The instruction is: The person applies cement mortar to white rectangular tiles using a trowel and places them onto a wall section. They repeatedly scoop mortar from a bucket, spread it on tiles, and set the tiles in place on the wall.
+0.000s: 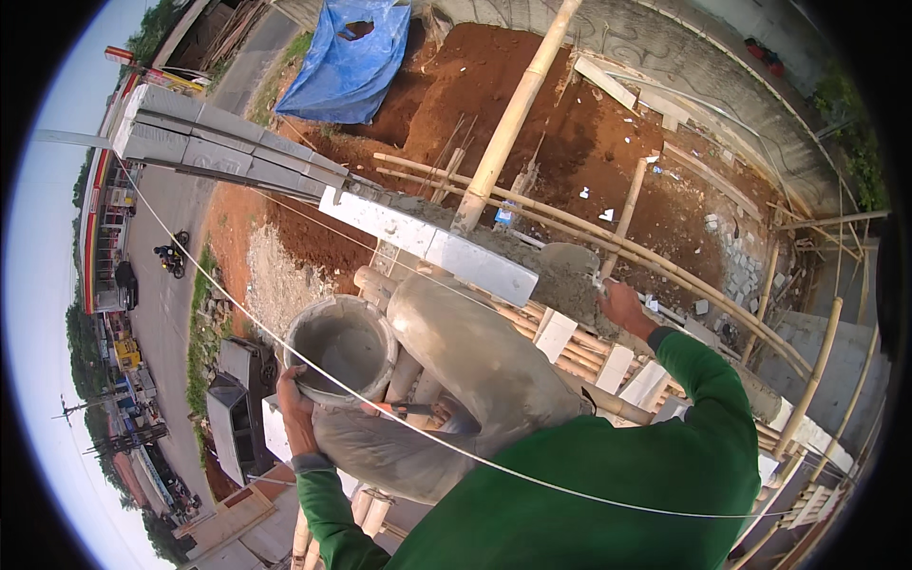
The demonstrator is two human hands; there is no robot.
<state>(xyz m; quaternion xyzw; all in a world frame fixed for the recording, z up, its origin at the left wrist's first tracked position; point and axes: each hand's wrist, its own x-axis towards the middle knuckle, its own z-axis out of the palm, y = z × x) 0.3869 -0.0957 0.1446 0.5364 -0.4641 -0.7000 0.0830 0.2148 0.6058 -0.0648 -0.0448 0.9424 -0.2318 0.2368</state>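
My right hand (617, 304) is closed on the handle of a trowel, whose blade (568, 263) lies on wet grey mortar (505, 245) along the wall top. White blocks (480, 265) run along the near side of that mortar. My left hand (294, 397) grips the side of a grey bucket (373, 325) with some grey mix inside. The bucket rests beside mortar-smeared sacks or sheeting (446, 351). Another tool with an orange handle (388, 408) lies just below the bucket, partly hidden. A white string (228, 295) crosses in front of the bucket.
Bamboo scaffold poles (513, 114) surround the wall, over red soil with rubble and a blue tarp (337, 57). A column of blocks (204, 142) stands at upper left. A drop to a road (180, 313) with a motorbike (173, 255) and a parked vehicle (237, 408) lies on the left.
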